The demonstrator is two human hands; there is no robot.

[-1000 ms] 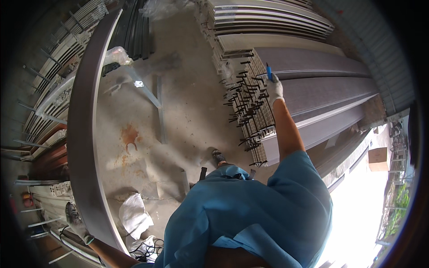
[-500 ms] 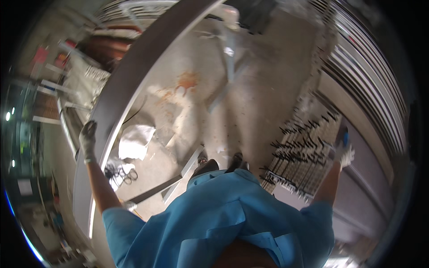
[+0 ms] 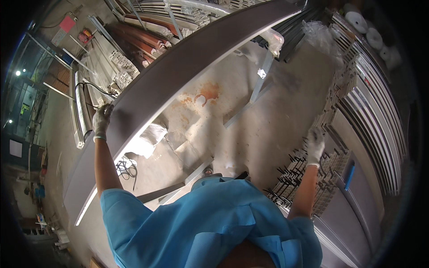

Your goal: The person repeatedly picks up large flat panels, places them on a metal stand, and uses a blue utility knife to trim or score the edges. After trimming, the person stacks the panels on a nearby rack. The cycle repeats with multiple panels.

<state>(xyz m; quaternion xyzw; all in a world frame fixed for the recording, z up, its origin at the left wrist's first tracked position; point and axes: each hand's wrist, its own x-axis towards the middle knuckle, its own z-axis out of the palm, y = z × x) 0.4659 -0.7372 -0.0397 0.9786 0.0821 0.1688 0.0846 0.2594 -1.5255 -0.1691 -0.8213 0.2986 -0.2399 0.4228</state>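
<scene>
My left hand (image 3: 102,121), in a pale glove with dark fingertips, grips the outer edge of a long grey-brown panel (image 3: 156,85). The panel runs slantwise from lower left to upper right, and the fisheye bends it. My right hand (image 3: 315,145), also gloved, is over a stack of pale, slotted profiles (image 3: 328,185) with black strips (image 3: 292,172) sticking out. Its fingers point away from me, and their grip is unclear. A blue-handled tool (image 3: 350,177) lies on grey panels (image 3: 357,210) to the right of that hand.
Long pale profiles (image 3: 375,116) are stacked along the right. Reddish-brown profiles (image 3: 143,42) lie at the back left. On the floor are a metal bar stand (image 3: 257,91), a white sheet (image 3: 149,140), black cable (image 3: 127,169) and a reddish stain (image 3: 208,91). Clear plastic wrap (image 3: 324,35) lies at the back right.
My right hand has moved left and away from me, leaving the blue-handled tool on the panels. The long panel's far end has shifted right in view; my left hand stays at its edge.
</scene>
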